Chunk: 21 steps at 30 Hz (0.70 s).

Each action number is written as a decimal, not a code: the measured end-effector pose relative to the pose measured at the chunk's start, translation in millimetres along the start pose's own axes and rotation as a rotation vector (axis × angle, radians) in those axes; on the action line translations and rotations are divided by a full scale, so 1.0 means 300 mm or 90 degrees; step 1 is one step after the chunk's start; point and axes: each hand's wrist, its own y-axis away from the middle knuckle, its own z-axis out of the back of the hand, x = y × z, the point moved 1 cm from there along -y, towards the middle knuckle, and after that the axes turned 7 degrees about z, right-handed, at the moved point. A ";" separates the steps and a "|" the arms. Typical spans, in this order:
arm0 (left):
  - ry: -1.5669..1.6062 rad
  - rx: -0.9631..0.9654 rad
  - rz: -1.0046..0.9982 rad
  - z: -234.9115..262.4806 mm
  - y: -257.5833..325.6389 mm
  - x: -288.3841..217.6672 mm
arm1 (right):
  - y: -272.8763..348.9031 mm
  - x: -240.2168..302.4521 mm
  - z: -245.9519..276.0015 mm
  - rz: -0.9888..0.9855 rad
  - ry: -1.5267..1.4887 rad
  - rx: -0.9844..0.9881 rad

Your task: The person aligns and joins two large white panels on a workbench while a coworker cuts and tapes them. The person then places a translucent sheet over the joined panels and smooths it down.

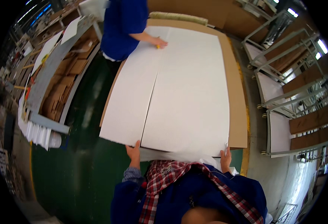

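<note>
At white panels' edge [184, 148], hands [133, 152] apart.

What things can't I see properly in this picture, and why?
In the head view:
- Middle of the brown cardboard: covered by the white boards.
- Any grip underneath by the left hand or right hand: hidden by the boards.
- Head of the co-worker: cut off by the upper edge.
- Yellow thing near their hand: too small.

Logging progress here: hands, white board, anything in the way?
Left hand, right hand at near edge of white board. Board lies over brown cardboard. Co-worker's hand at its far end.
</note>
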 end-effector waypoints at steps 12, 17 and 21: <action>0.437 -0.045 0.137 -0.003 0.044 -0.253 | -0.037 0.020 -0.028 -0.093 -0.098 -0.036; 0.649 0.153 0.166 -0.019 0.084 -0.438 | -0.033 0.021 -0.037 -0.091 -0.086 -0.039; 0.711 0.240 0.227 -0.067 0.149 -0.500 | -0.037 0.040 -0.031 -0.096 -0.065 -0.018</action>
